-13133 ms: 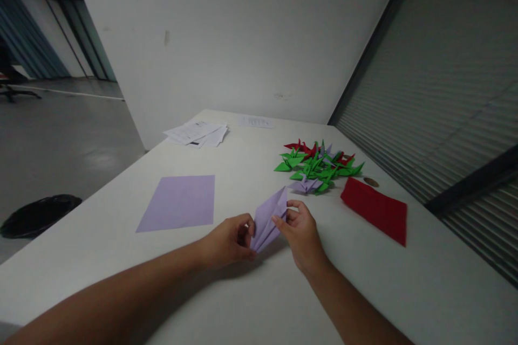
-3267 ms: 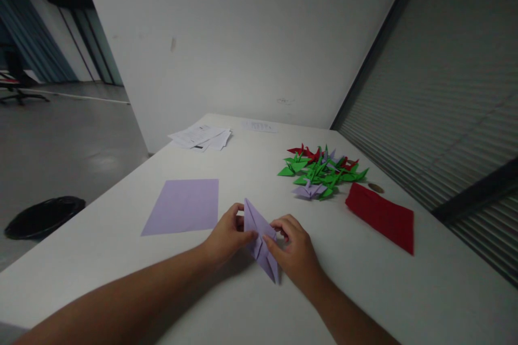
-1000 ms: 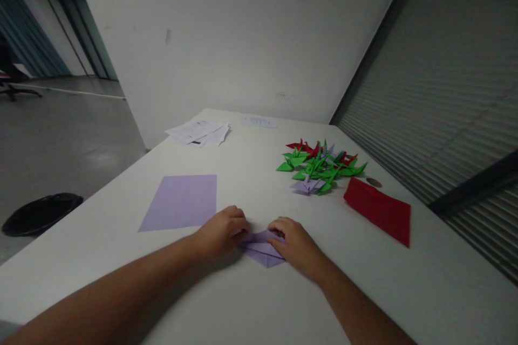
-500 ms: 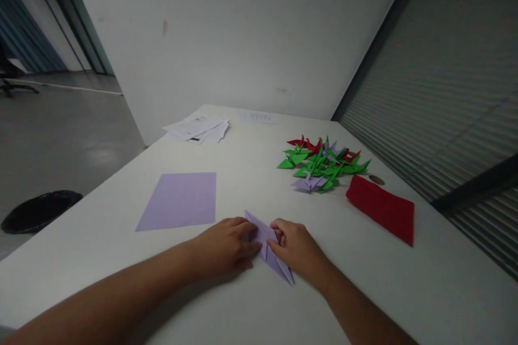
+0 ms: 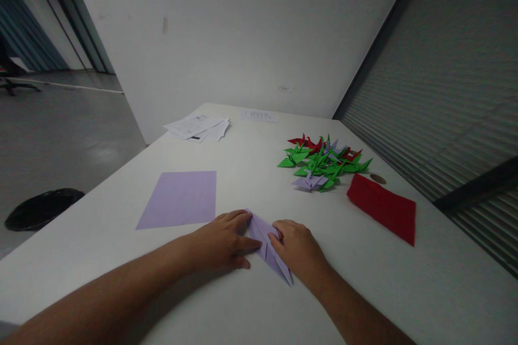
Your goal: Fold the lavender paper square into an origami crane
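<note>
A folded light-purple paper (image 5: 265, 240) lies slantwise on the white table in front of me, its creased flaps showing and one pointed end towards me. My left hand (image 5: 224, 242) rests on its left side with the fingers spread, one fingertip at the far tip and another near the middle. On the right edge, my right hand (image 5: 299, 248) has its thumb on top and its other fingers curled, pinching the paper. Left of my hands lies a flat purple paper sheet (image 5: 180, 199).
Folded paper cranes (image 5: 318, 164) in green, red and purple are heaped at the back right. Beside them are red paper (image 5: 382, 207) and a small round brown disc (image 5: 377, 178). Printed sheets (image 5: 198, 126) lie at the back left. A black-lined bin (image 5: 44, 209) stands left of the table (image 5: 202, 302).
The folded paper has turned from crosswise to slantwise and lies flatter. My left fingers have spread out over it, one reaching the far tip. The right hand stays at its right edge.
</note>
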`<state>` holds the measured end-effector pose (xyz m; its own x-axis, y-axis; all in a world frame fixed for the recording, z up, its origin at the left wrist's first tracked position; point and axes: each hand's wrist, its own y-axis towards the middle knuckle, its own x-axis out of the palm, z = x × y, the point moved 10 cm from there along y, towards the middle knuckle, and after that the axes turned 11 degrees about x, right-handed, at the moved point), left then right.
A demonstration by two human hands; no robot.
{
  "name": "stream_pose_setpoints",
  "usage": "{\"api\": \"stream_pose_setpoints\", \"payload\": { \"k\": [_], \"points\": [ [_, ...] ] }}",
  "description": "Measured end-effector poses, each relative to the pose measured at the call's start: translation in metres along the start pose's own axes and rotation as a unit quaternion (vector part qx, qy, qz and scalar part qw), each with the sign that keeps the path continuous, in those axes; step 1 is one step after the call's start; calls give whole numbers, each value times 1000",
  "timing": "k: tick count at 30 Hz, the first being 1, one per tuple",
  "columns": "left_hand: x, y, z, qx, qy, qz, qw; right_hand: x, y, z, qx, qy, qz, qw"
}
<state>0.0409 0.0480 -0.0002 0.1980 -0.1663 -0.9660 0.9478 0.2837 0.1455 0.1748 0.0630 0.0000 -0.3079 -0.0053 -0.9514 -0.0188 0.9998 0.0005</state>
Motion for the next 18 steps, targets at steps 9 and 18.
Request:
{"api": "stream_pose_setpoints", "payload": {
  "k": [9,18],
  "points": [
    [-3,3,3,0,18,-10,1000,-2,5,7,21,79,23,996],
    [-2,1,3,3,12,6,1000,-12,-4,0,-4,54,40,998]
  ]
}}
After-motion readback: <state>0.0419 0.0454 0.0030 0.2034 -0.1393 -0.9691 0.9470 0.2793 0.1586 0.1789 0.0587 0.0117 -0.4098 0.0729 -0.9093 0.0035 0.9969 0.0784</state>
